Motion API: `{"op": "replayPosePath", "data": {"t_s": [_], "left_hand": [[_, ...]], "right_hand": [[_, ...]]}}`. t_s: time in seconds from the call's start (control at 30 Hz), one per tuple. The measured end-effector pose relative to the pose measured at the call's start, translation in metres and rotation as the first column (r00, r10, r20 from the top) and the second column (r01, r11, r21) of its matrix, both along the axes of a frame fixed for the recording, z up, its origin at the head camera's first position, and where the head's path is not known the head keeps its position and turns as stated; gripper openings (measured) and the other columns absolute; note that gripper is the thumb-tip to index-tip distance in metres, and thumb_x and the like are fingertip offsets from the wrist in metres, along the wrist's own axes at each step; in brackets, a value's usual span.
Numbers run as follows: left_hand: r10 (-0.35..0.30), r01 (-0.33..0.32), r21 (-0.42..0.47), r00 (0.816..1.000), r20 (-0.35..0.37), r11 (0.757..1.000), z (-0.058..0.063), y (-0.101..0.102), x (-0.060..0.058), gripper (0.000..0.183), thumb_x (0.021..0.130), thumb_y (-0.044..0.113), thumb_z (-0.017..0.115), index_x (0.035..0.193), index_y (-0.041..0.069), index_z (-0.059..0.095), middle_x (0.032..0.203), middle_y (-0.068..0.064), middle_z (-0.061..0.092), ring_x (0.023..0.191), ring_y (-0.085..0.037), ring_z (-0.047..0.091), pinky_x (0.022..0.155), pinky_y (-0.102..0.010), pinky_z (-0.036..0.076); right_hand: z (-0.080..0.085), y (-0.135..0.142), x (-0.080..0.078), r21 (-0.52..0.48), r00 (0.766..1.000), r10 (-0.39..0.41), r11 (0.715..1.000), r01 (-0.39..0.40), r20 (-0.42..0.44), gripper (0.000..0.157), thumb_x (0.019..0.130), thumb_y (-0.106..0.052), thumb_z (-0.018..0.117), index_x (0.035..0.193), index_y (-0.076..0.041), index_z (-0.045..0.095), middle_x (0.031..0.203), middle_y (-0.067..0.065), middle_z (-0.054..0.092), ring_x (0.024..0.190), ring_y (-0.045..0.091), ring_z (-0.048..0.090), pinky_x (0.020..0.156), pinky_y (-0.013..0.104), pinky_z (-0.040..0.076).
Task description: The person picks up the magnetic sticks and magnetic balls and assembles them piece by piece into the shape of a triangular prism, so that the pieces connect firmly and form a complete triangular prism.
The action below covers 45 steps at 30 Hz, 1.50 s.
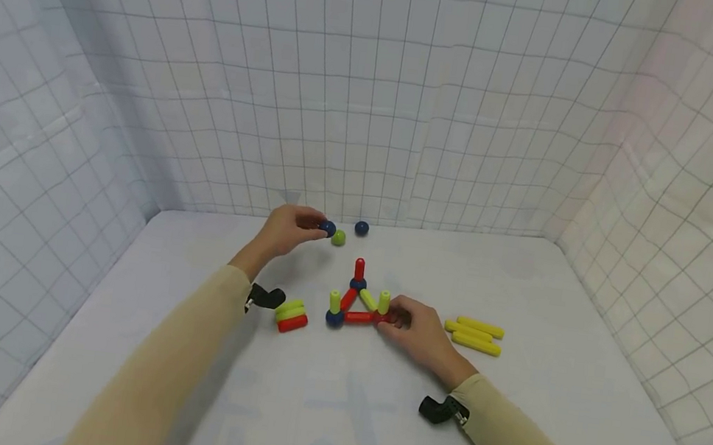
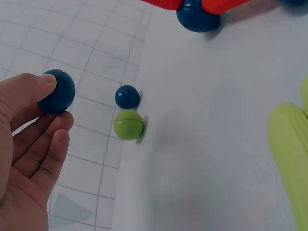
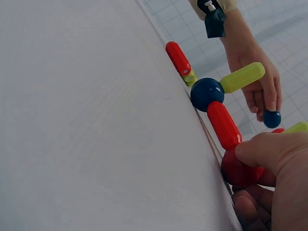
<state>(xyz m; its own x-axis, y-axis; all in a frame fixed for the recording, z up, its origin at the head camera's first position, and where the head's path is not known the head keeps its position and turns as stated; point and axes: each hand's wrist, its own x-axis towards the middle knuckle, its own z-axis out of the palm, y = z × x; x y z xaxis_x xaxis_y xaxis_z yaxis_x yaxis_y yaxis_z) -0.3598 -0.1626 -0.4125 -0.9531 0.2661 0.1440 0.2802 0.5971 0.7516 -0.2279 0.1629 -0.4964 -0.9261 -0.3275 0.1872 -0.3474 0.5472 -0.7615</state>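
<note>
My left hand (image 1: 291, 229) pinches a dark blue ball (image 2: 58, 91) between thumb and fingers, raised near the back of the table. Just beyond it sit a green ball (image 2: 128, 124) and another blue ball (image 2: 127, 97). My right hand (image 1: 418, 332) grips the red ball (image 3: 237, 168) at the right corner of a triangle of rods and balls. Two blue balls form the triangle's other corners, the left one (image 3: 207, 94) and the back one (image 1: 358, 284). An upright rod rises from each corner: a red rod (image 1: 360, 268) at the back, yellow-green ones in front.
Left of the triangle lies a small group of yellow-green rods (image 1: 290, 309) and a red rod (image 1: 293, 323). Several yellow rods (image 1: 477, 343) lie right of my right hand. White gridded walls (image 1: 371, 105) enclose the white table (image 1: 193, 247) at the back and sides.
</note>
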Motion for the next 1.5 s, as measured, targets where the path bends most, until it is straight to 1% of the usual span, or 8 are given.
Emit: {"op": "replayPosePath", "data": {"t_s": [0.17, 0.3, 0.43, 0.57, 0.77, 1.03, 1.23, 1.5], "left_hand": [[-0.055, 0.056, 0.036, 0.998, -0.03, 0.998, 0.013, 0.01, 0.014, 0.035, 0.101, 0.022, 0.081, 0.131, 0.004, 0.075, 0.121, -0.012, 0.077, 0.113, -0.03, 0.073, 0.102, -0.048, 0.057], [-0.1, 0.102, 0.031, 0.993, -0.056, 0.994, 0.023, 0.02, 0.023, 0.035, 0.101, 0.022, 0.081, 0.13, 0.003, 0.076, 0.119, -0.01, 0.077, 0.11, -0.028, 0.073, 0.101, -0.047, 0.058], [-0.127, 0.128, 0.011, 0.989, -0.071, 0.992, 0.031, 0.027, 0.029, 0.034, 0.1, 0.021, 0.082, 0.128, 0.004, 0.076, 0.115, -0.008, 0.077, 0.106, -0.026, 0.074, 0.099, -0.046, 0.059], [-0.144, 0.143, -0.008, 0.987, -0.077, 0.99, 0.035, 0.031, 0.033, 0.033, 0.1, 0.021, 0.082, 0.128, 0.004, 0.077, 0.113, -0.007, 0.077, 0.104, -0.024, 0.074, 0.098, -0.045, 0.06], [-0.183, 0.183, -0.007, 0.981, -0.059, 0.983, 0.034, 0.037, 0.036, 0.033, 0.1, 0.021, 0.081, 0.128, 0.004, 0.077, 0.113, -0.006, 0.077, 0.104, -0.023, 0.074, 0.098, -0.044, 0.06], [-0.23, 0.23, 0.004, 0.972, -0.053, 0.973, 0.024, 0.045, 0.038, 0.03, 0.1, 0.021, 0.082, 0.125, 0.006, 0.078, 0.108, -0.003, 0.077, 0.1, -0.02, 0.074, 0.097, -0.044, 0.06], [-0.25, 0.249, -0.027, 0.967, -0.042, 0.968, 0.017, 0.047, 0.037, 0.031, 0.099, 0.023, 0.082, 0.126, 0.007, 0.078, 0.108, -0.001, 0.077, 0.102, -0.019, 0.074, 0.096, -0.044, 0.059], [-0.262, 0.262, -0.027, 0.965, -0.021, 0.965, 0.016, 0.05, 0.038, 0.032, 0.098, 0.022, 0.083, 0.126, 0.007, 0.078, 0.106, 0.0, 0.077, 0.101, -0.02, 0.073, 0.095, -0.044, 0.06]], "right_hand": [[-0.004, 0.001, -0.001, 0.017, 1.0, -0.006, 1.0, 0.006, 0.004, 0.019, 0.096, -0.024, 0.085, 0.11, -0.022, 0.073, 0.095, -0.01, 0.069, 0.087, 0.014, 0.063, 0.079, 0.032, 0.056], [-0.005, 0.001, 0.0, 0.01, 1.0, -0.008, 1.0, 0.008, 0.006, 0.018, 0.096, -0.025, 0.085, 0.109, -0.022, 0.073, 0.096, -0.01, 0.069, 0.088, 0.014, 0.063, 0.08, 0.033, 0.056], [-0.005, 0.0, -0.001, 0.004, 1.0, -0.006, 1.0, 0.006, 0.003, 0.018, 0.096, -0.024, 0.085, 0.109, -0.023, 0.074, 0.097, -0.01, 0.069, 0.088, 0.015, 0.064, 0.08, 0.033, 0.056], [-0.004, -0.001, -0.002, 0.006, 1.0, -0.008, 1.0, 0.008, -0.008, 0.017, 0.096, -0.024, 0.085, 0.108, -0.023, 0.073, 0.095, -0.01, 0.069, 0.087, 0.014, 0.063, 0.079, 0.033, 0.055], [-0.002, -0.002, -0.001, 0.011, 1.0, -0.01, 1.0, 0.01, -0.011, 0.018, 0.096, -0.024, 0.085, 0.109, -0.022, 0.073, 0.096, -0.009, 0.069, 0.087, 0.015, 0.063, 0.079, 0.034, 0.055], [0.0, -0.003, 0.002, -0.001, 1.0, -0.006, 1.0, 0.006, -0.011, 0.019, 0.095, -0.022, 0.085, 0.11, -0.019, 0.074, 0.095, -0.008, 0.068, 0.087, 0.016, 0.063, 0.079, 0.034, 0.054], [-0.001, -0.003, 0.001, 0.002, 1.0, -0.005, 1.0, 0.005, -0.006, 0.02, 0.095, -0.022, 0.086, 0.11, -0.019, 0.074, 0.095, -0.007, 0.069, 0.087, 0.015, 0.062, 0.079, 0.032, 0.054], [0.002, -0.003, 0.001, 0.001, 1.0, -0.001, 1.0, 0.001, -0.004, 0.019, 0.096, -0.021, 0.085, 0.111, -0.018, 0.074, 0.096, -0.007, 0.068, 0.087, 0.015, 0.062, 0.079, 0.032, 0.054]]}}
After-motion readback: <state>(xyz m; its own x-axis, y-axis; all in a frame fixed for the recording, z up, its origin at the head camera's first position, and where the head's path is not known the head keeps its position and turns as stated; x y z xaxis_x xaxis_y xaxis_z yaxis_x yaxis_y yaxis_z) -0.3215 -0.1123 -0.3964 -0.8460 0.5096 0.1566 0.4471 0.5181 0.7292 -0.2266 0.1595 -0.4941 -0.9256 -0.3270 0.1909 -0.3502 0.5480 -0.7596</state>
